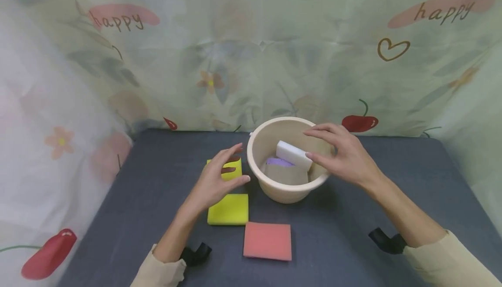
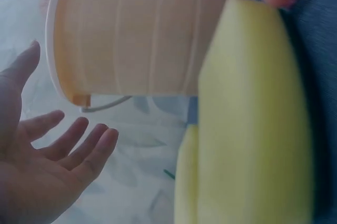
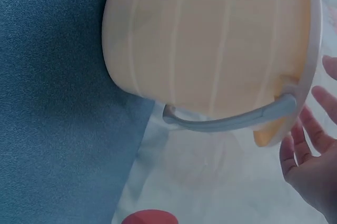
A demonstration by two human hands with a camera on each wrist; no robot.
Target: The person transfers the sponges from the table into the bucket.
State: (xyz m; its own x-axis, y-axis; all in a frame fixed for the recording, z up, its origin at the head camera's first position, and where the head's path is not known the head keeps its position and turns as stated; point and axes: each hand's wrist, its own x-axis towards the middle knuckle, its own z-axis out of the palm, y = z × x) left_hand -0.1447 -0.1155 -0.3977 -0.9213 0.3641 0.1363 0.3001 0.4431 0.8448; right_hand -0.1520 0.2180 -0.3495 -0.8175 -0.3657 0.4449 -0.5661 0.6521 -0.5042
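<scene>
In the head view, the bucket (image 1: 284, 195) stands on the tabletop (image 1: 333, 243) between the two hands. Inside it, the white block (image 1: 292, 152) leans at a slant, with the purple block (image 1: 279, 161) and grey block (image 1: 288, 175) beside and below it. The right hand (image 1: 343, 154) reaches over the bucket's right rim, fingers spread and thumb well apart from them. The thumb tip appears at the end of the white block, the other fingertips beyond it; whether the thumb touches it I cannot tell. The left hand (image 1: 215, 180) hangs left of the bucket, fingers parted and holding nothing, partly covering the far yellow block (image 1: 234, 175). The near yellow block (image 1: 231, 211) lies nearer the person, and the red block (image 1: 268, 241) just beside its near right corner.

In the left wrist view, the left hand's fingers are loosely spread, apart from the bucket wall and from the yellow blocks in the foreground.

In the right wrist view, the right hand's parted fingers are at the bucket's rim, near the handle (image 3: 226, 122); the bucket's contents are hidden.
</scene>
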